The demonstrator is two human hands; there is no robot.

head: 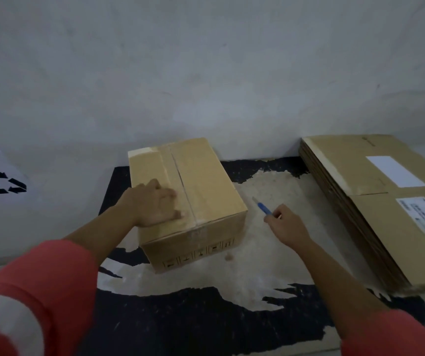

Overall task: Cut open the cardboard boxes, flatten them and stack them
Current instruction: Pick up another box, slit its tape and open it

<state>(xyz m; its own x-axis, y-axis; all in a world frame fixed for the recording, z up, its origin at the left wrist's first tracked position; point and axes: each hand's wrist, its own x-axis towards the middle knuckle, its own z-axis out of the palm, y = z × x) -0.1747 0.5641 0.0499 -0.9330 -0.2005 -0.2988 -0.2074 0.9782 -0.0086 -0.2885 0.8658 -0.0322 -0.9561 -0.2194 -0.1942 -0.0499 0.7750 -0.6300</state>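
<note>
Rear wall: plain grey-white plaster, faintly mottled and scuffed, with no fittings visible. It meets a pale counter along a straight joint. A black mat lies on the counter, heavily worn, with a large ragged pale patch across its middle where the surface layer is gone. At far left lies a white sheet printed with a black recycling symbol. Lighting is dim, even and cool, and shadows are soft.

The head camera looks forward and down, close above the cardboard box, facing the wall
</note>
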